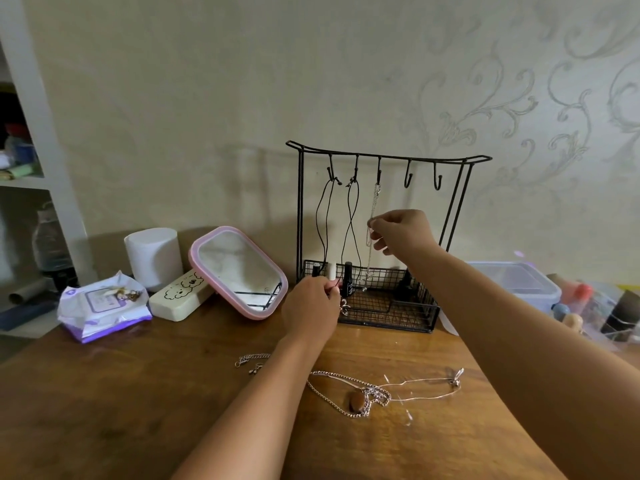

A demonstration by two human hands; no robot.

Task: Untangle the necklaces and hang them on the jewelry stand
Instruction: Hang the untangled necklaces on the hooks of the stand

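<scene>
- We see a black wire jewelry stand point(384, 161) at the back of the wooden table point(138, 410), against the wall.
- Two black cord necklaces point(346, 223) hang from its two leftmost hooks; a silver chain point(372, 216) hangs from the third.
- Our right hand point(403, 233) pinches that silver chain partway down.
- Our left hand point(310, 311) is curled around a pendant point(344, 304) at the front of the stand's basket; what it hangs from we cannot tell.
- A tangle of silver chains point(367, 393) lies on the table nearer us.
- A pink mirror point(239, 271), a wipes pack point(100, 306) and a white cylinder point(152, 256) sit left of the stand.
</scene>
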